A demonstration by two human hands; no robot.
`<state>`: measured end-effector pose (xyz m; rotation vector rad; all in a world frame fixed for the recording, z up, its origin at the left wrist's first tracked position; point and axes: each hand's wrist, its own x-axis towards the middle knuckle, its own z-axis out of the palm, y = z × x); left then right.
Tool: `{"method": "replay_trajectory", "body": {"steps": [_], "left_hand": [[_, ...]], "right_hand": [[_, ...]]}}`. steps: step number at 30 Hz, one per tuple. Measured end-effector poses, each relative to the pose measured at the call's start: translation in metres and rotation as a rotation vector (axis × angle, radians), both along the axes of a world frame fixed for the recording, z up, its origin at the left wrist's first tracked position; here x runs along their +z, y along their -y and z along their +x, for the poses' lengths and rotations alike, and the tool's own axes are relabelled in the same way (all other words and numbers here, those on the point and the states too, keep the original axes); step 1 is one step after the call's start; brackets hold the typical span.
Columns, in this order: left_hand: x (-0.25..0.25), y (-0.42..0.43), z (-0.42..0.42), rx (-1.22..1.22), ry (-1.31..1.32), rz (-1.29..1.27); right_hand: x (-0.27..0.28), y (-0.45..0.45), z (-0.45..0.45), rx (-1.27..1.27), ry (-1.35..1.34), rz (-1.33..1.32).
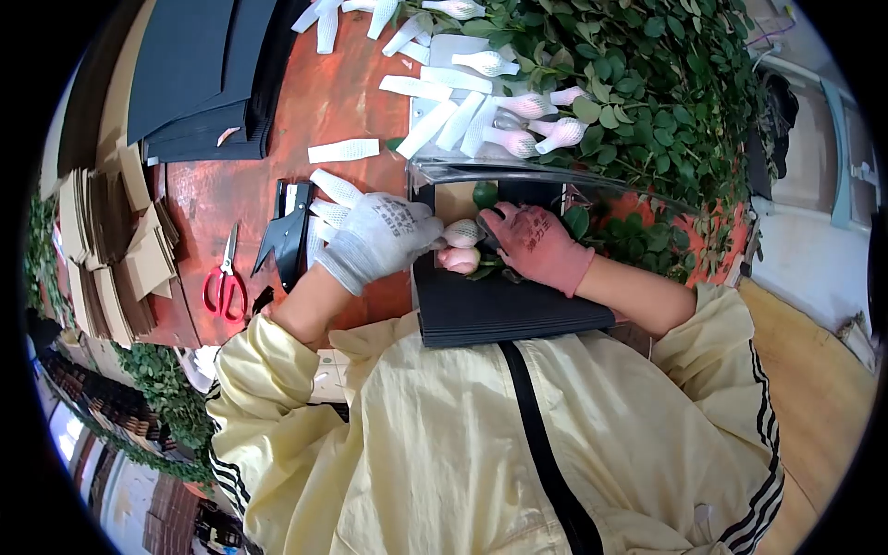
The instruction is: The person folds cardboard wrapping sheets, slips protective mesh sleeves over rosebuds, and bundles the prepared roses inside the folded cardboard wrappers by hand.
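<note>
My left hand (384, 236), in a whitish printed glove, has its fingers bent together against the left side of a rosebud in a white net sleeve (462, 233). Just below it lies a pink rose (458, 260), its petals showing. On the other side my right hand (536, 242), in a pink glove with dark fingertips, curls its fingers beside the netted bud; what lies inside that grip is partly hidden. Under both hands is a stack of black sheets (509, 310), with a brown cardboard piece (453, 199) and a green leaf (485, 193) above.
Red-handled scissors (224, 289) and a black stapler (287, 236) lie at left. Beyond are cardboard pieces (111, 250) and black sheets (199, 79). White net sleeves (343, 150) and netted rosebuds (560, 135) spread at the back, beside leafy stems (647, 83). A clear plastic edge (555, 173) crosses behind my hands.
</note>
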<state>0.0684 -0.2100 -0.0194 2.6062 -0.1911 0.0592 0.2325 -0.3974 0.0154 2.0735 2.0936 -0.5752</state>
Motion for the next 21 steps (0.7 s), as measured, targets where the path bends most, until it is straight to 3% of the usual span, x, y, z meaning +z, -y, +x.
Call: {"method": "replay_trajectory", "body": {"steps": [4,6,9,12,14,16,18,21], "left_hand": [[0.006,-0.012,-0.014,0.025,0.094,-0.001],[0.025,-0.027,-0.027,0.147,0.029,-0.049],[0.048,-0.053,-0.048,0.541,-0.352,0.04],[0.071,-0.05,-0.05,0.697,-0.274,-0.073],[0.065,-0.035,-0.049,0.525,-0.102,-0.112],[0.068,-0.018,-0.04,0.413,-0.157,-0.141],[0.057,-0.004,-0.032,0.355,-0.013,-0.22],[0.059,0.012,-0.016,0.124,-0.203,-0.518]], "right_hand": [[-0.005,0.003,0.004,-0.028,-0.088,0.054],[-0.006,0.004,0.004,-0.04,-0.112,0.062],[-0.007,0.004,0.005,-0.028,-0.147,0.064],[-0.005,0.0,0.005,-0.031,-0.144,0.042],[-0.001,-0.002,0.004,-0.058,-0.137,-0.041],[-0.002,-0.002,0.004,-0.05,-0.131,-0.032],[-0.004,0.001,0.004,-0.054,-0.122,-0.022],[-0.001,0.003,0.004,-0.061,-0.11,0.059]]}}
